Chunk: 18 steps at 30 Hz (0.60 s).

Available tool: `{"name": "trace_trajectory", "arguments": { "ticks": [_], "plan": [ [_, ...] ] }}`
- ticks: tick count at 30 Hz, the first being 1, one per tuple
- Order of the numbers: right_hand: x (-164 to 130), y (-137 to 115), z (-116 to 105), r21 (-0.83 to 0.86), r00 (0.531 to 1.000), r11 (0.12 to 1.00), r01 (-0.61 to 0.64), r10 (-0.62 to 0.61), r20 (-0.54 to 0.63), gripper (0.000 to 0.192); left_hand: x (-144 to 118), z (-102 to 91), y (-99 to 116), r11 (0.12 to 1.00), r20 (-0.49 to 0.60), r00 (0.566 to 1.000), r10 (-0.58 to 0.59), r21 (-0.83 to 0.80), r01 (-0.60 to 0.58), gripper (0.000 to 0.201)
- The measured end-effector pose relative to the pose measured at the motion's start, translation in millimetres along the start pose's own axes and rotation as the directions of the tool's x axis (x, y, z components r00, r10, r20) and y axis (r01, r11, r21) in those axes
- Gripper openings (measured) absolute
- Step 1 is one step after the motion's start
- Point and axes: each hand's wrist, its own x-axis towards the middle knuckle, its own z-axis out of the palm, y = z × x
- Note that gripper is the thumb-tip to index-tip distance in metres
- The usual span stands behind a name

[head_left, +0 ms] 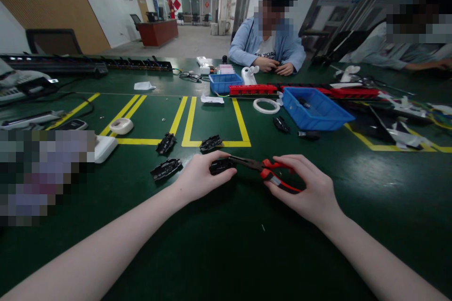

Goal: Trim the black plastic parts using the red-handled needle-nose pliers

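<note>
Between the thumb and fingers of my left hand (201,174) is a small black plastic part (221,166). My right hand (312,188) grips red-handled long-nose pliers (263,167), whose handles are spread a little. The tips of the pliers reach the upper edge of the black part by my left fingertips; whether the jaws pinch anything is too small to tell. Close to my left hand lie more black plastic housings: one (165,169) beside my wrist, another (165,144) farther back, and a third (211,143) just beyond my fingers.
A large blue bin (318,115) stands at the right, with black parts (281,124) and a white ring (266,106) near it. A smaller blue bin (224,83) and red strips (254,90) are farther back. Across the green table sits a person (268,42). White cases (104,149) lie left.
</note>
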Motion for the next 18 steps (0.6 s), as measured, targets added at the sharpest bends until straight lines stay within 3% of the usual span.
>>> {"name": "trace_trajectory", "arguments": {
  "ticks": [18],
  "plan": [
    [0.3,-0.7,-3.0,-0.010,0.997,0.999,0.042,-0.042,0.065,0.039,0.0,1.2,-3.8,0.999,-0.018,0.999,0.036,0.028,-0.035,0.043]
  ]
}}
